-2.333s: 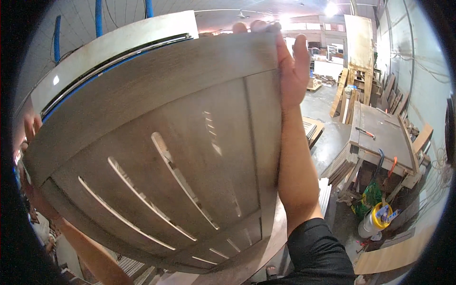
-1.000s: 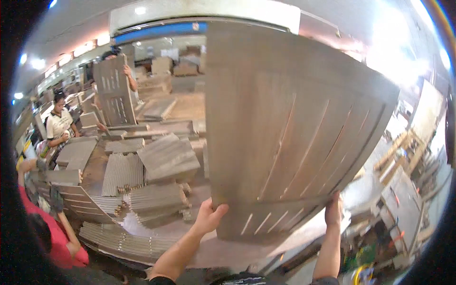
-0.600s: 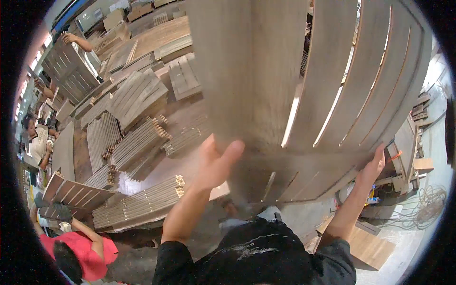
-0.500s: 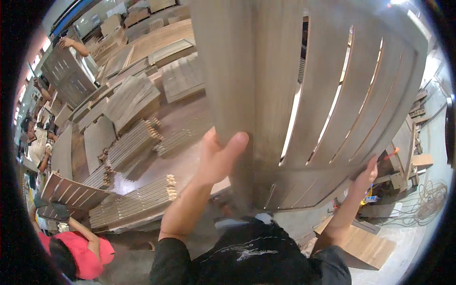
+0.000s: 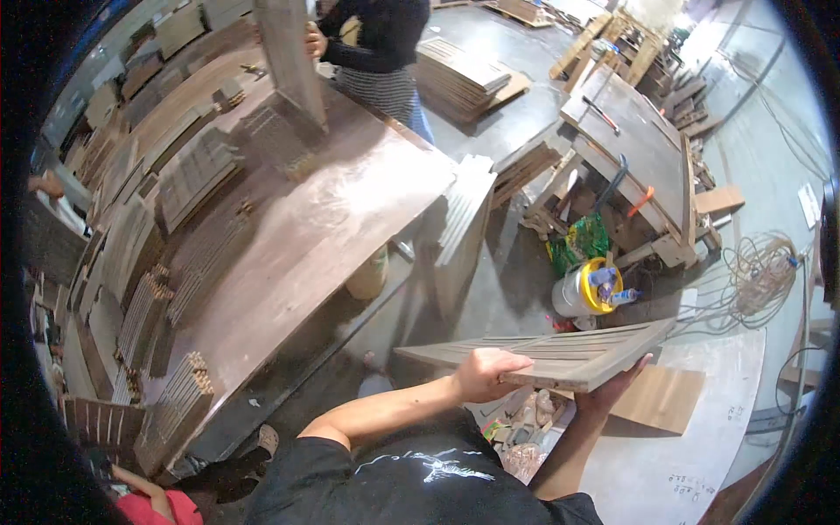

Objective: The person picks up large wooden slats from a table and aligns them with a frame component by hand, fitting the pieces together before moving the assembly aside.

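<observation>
A slatted wooden panel (image 5: pixel 604 354), greyish brown, is held low in front of me, seen nearly edge-on and lying close to flat. My left hand (image 5: pixel 492 374) grips its near edge, thumb laid over the top; part of those fingers is hidden beneath. Under the near right corner, my right hand (image 5: pixel 612 391) supports the panel, with fingertips showing beside its edge. Just below the panel sits a flat brown board (image 5: pixel 658 398) on a pale, marked sheet (image 5: pixel 682 459). Clear plastic bags (image 5: pixel 528 459) with things inside lie close to my body.
A long worktable (image 5: pixel 324 236) at left carries stacks of slats (image 5: pixel 179 398) and panels. Ahead right stand a low wooden bench (image 5: pixel 634 131), a white bucket (image 5: pixel 582 291) with yellow rim and coiled hose (image 5: pixel 761 276). One person (image 5: pixel 372 52) holds a panel across the table; another (image 5: pixel 162 503) is lower left.
The slatted panel has gone from upright before me to low and nearly flat, at my right. My view has turned right, and my left hand has shifted to the near edge.
</observation>
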A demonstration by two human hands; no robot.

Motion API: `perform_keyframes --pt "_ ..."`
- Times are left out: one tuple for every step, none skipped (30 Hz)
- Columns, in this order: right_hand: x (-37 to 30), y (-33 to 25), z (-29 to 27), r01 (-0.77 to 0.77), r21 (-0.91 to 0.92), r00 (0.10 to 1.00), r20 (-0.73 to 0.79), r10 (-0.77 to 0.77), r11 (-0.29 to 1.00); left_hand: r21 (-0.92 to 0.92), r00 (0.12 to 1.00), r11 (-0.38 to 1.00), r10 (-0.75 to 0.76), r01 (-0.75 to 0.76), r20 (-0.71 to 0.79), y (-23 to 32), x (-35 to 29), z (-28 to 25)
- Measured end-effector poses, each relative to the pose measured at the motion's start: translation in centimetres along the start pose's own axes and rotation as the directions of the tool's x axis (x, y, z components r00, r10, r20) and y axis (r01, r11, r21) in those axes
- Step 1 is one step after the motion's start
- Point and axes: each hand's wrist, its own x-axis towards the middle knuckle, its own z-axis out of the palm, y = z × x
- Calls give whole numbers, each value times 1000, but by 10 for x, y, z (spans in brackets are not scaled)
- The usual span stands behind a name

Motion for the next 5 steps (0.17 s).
perform_keyframes --pt "6 -2 -12 87 -262 994 -48 -103 961 6 998 1000 9 -9 61 -14 -8 13" --pt "13 -7 -19 32 -119 999 -1 -32 992 9 993 1000 21 -22 115 -29 -13 27" --pt "23 -12 -28 -32 20 998 62 31 999 -10 994 1000 20 -19 110 -45 -17 41" --pt "33 1 -58 80 -135 990 128 -62 988 -22 987 995 95 -93 130 -61 -24 51" --pt "37 -6 -38 -196 -194 976 54 210 961 -40 973 985 169 -165 155 -76 -27 54"
